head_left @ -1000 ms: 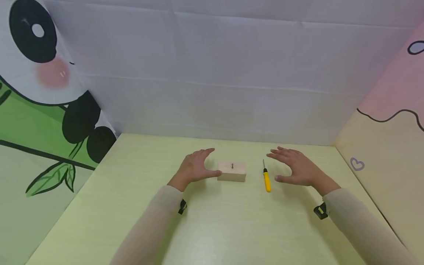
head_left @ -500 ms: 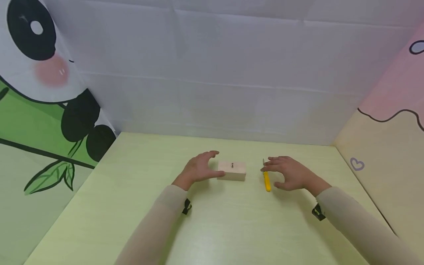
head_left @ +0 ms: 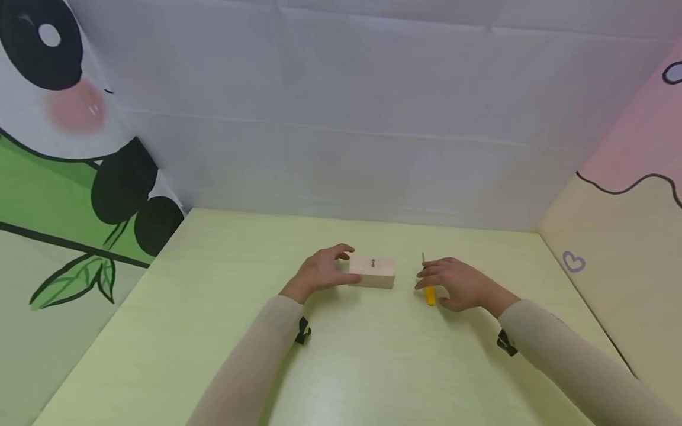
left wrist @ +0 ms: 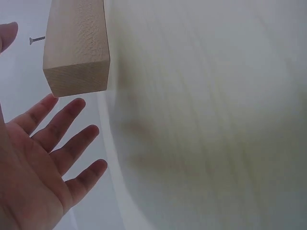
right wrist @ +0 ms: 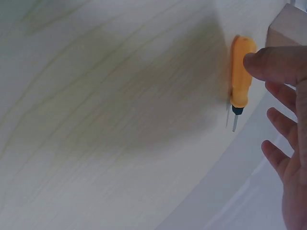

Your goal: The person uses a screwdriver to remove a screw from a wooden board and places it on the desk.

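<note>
A pale wooden block (head_left: 371,279) lies on the table with a screw (head_left: 373,263) standing up from its top; the left wrist view shows the same screw (left wrist: 37,40) partly sunk in the wood. My left hand (head_left: 322,270) is at the block's left end, fingers spread and thumb near its front face. To the right lies a screwdriver (right wrist: 242,72) with a yellow handle and a thin metal shaft. My right hand (head_left: 459,285) hovers over it with fingers apart, covering its middle in the head view. In the right wrist view the thumb overlaps the handle.
The light wood-grain table (head_left: 341,367) runs back to a white cloth wall (head_left: 341,118). A printed panel with a cartoon face and leaves (head_left: 69,177) stands at the left, a pink and cream panel (head_left: 629,236) at the right.
My right hand has moved left and down from beside the screwdriver to over it. My left hand has shifted slightly right, closer to the block. The block and screwdriver lie where they were.
</note>
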`<move>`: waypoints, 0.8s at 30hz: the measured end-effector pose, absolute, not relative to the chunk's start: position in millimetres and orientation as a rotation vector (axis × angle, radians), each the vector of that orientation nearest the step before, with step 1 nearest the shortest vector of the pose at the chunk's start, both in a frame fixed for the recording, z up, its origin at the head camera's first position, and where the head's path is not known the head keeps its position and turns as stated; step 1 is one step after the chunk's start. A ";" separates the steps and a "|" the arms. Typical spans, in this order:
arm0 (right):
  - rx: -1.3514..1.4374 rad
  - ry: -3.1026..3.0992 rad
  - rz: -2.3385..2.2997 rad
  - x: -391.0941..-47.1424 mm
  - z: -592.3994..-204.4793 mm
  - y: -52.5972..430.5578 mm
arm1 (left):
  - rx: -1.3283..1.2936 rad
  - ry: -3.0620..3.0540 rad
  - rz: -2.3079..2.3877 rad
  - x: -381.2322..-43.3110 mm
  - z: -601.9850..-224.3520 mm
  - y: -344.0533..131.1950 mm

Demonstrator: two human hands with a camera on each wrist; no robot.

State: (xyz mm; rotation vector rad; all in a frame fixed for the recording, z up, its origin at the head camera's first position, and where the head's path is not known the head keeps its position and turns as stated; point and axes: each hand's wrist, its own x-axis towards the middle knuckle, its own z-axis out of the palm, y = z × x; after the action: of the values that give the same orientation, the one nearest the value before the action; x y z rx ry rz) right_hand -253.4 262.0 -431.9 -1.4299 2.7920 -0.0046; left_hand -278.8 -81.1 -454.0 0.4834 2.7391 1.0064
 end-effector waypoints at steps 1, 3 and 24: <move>-1.431 2.786 -0.007 -253.5 -432.6 261.3 | 0.479 2.735 1.012 -279.5 -454.5 -80.9; -1.436 2.778 0.000 -254.2 -434.6 260.3 | 0.473 2.727 1.016 -280.5 -454.7 -80.7; -1.504 2.681 -0.115 -262.3 -447.7 256.6 | 0.474 2.676 1.053 -288.3 -464.5 -79.8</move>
State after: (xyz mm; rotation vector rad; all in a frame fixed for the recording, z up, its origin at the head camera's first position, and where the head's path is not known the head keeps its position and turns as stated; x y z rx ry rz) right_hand -262.3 256.6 -447.7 -1.5036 2.6812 -0.1151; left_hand -288.3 -79.8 -464.5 0.4745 2.6763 1.0526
